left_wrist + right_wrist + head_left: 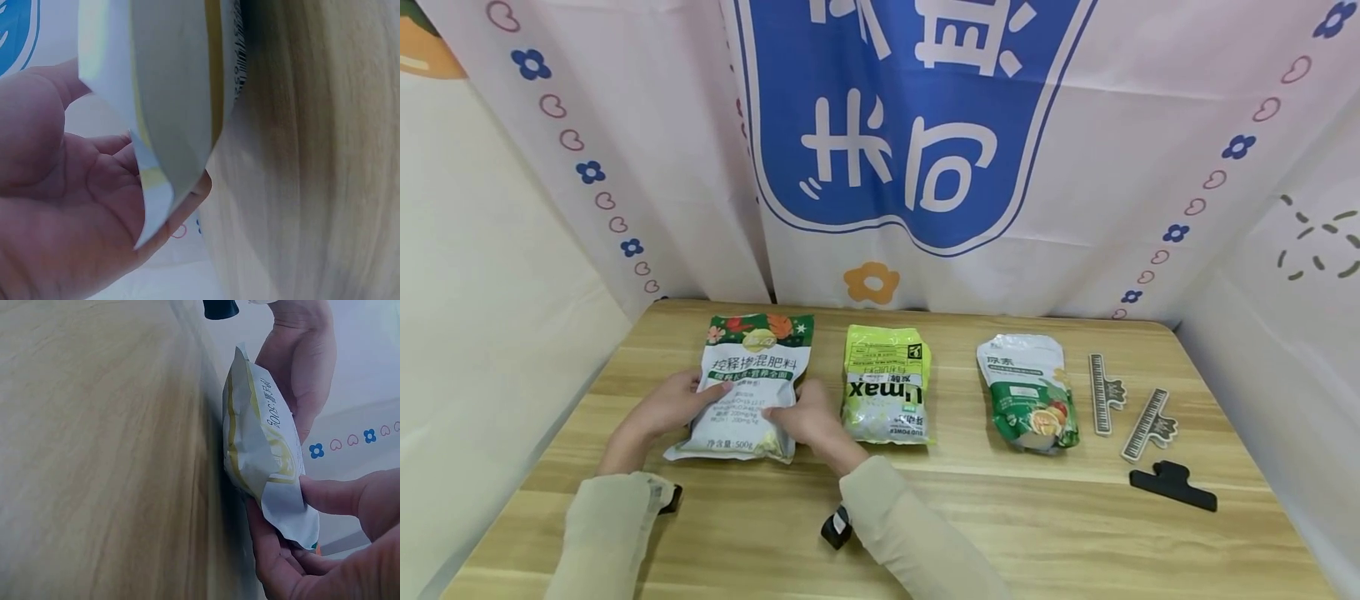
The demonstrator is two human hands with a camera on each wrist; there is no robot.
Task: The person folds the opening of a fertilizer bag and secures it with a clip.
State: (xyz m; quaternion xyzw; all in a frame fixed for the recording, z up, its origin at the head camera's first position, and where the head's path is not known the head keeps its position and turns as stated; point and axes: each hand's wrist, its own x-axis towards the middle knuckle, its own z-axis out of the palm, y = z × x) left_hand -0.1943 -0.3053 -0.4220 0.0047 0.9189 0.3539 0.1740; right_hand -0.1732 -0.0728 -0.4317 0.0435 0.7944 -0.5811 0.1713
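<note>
A white and green fertilizer bag (748,387) marked 500g lies at the left of the table, held from both sides. My left hand (664,404) grips its left edge, thumb on the printed face. On the opposite edge my right hand (808,412) pinches it; the right wrist view shows the thumb on top and the fingers (269,550) beneath the bag (269,437). In the left wrist view the bag's side (175,94) covers part of the left fingers. Just right of my right hand lies a yellow-green Umax bag (886,387).
Further right lies a green and white pouch (1028,392). Beyond it are two ruler-like clips (1101,396) with piano-key patterns and a black clip (1172,485). All rest on the wooden table (1045,533); a printed curtain (700,167) hangs behind its back edge.
</note>
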